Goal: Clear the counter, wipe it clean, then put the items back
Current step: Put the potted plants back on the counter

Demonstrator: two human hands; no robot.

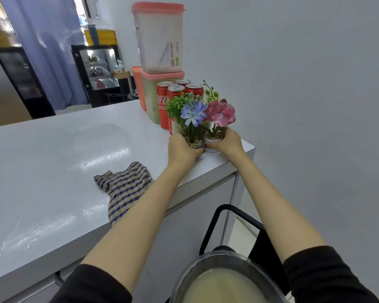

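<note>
The blue-flower pot [195, 143] and pink-flower pot [213, 139] stand upright and touching, stems pointing up, at the 3 o'clock end of the surface [53, 160]. They look light and top-heavy, so hold them low by the pot. The left hand [182, 149] and right hand [228, 142] each curl their fingers round one. The cans [173, 99] are at 12 o'clock and the cloth [123, 189] at 8.

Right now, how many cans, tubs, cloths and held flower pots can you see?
Cola cans: 4
Plastic tubs: 3
Flower pots, one in the left hand, one in the right hand: 2
Striped cloth: 1
Total: 10
</note>
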